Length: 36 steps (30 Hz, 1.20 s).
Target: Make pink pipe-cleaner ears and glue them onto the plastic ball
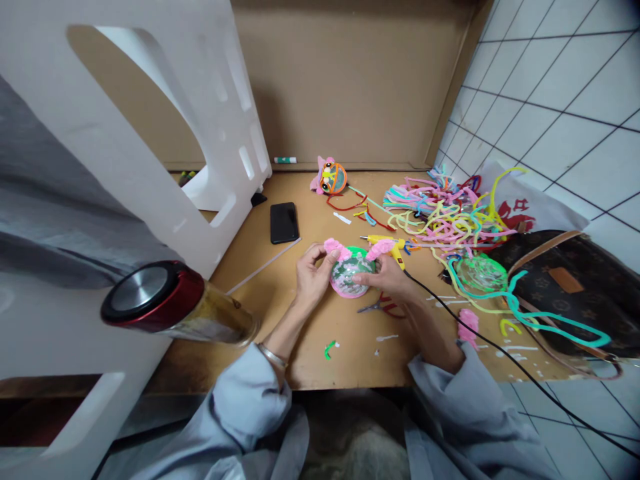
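Between my two hands is a round craft ball (353, 273), clear or green with white patches and a pink rim, topped by two fuzzy pink ear-like pieces (381, 249). My left hand (315, 270) pinches its left side at the base of the left pink piece. On the right side, my right hand (387, 275) grips the ball, thumb on its front and fingers behind the right pink piece. A yellow glue gun (393, 244) lies just beyond my right hand. Red-handled scissors (385, 305) lie partly under my right wrist.
A heap of pipe cleaners (445, 210) and a brown handbag (575, 287) fill the right side. A finished-looking ball figure (333, 177) sits at the back. A phone (284, 223) and a tea bottle (175, 300) are left. The black cord (475, 327) crosses the right front.
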Available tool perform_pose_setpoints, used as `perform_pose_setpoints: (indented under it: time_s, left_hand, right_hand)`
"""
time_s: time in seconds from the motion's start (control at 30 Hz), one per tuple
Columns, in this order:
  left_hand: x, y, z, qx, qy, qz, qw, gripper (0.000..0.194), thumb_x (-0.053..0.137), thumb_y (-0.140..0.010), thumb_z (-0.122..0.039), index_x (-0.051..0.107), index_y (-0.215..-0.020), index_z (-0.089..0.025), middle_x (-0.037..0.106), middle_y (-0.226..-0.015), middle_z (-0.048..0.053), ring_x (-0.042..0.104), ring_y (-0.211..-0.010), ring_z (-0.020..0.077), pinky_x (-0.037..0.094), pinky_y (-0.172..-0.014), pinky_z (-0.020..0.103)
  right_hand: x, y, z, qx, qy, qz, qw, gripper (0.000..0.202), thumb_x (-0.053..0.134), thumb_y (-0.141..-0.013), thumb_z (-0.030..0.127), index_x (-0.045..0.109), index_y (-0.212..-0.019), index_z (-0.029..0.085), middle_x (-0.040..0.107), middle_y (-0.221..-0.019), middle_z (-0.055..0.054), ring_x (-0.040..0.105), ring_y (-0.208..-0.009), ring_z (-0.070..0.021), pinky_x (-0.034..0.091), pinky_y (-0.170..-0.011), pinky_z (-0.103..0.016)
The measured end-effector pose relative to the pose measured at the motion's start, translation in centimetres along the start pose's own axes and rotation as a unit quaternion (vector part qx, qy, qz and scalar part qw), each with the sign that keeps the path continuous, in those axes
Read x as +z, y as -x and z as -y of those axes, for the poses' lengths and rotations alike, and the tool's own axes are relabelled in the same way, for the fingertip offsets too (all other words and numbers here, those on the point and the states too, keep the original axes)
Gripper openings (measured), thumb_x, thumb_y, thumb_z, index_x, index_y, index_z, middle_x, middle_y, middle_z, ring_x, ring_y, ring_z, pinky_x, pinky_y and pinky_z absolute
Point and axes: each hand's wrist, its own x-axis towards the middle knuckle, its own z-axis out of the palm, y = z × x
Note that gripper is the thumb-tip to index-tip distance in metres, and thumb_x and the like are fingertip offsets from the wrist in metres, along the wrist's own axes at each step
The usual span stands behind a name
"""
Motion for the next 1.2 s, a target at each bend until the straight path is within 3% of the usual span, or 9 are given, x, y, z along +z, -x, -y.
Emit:
perform_pose_setpoints:
  time_s: [0.53,1.2]
  left_hand:
    - [0.0,0.1,0.1,0.003,-0.001,0.004,1.0,0.031,0.074,-0.082,-0.049,0.075,-0.083,-0.018,0.072,-0.086,0.005,0.066,-0.084,0.0184,0.051,-0.083,0.031]
    - [-0.2,0.3,-1.3,-0.028,0.026,0.005,0.999,0.037,0.072,-0.081,-0.054,0.072,-0.088,-0.018,0.073,-0.087,0.006,0.066,-0.083,0.0186,0.052,-0.082,0.031]
  right_hand:
    - [0.3,0.0,0.3,0.001,-0.006,0.009,1.0,0.06,0.096,-0.044,0.037,0.071,-0.095,0.018,0.079,-0.094,-0.005,0.075,-0.093,-0.0292,0.06,-0.091,-0.043]
    - [-0.2,-0.1,-0.3,-0.01,0.012,0.011,1.0,0.054,0.095,-0.051,0.041,0.069,-0.094,0.02,0.078,-0.096,-0.004,0.074,-0.093,-0.0287,0.06,-0.09,-0.043]
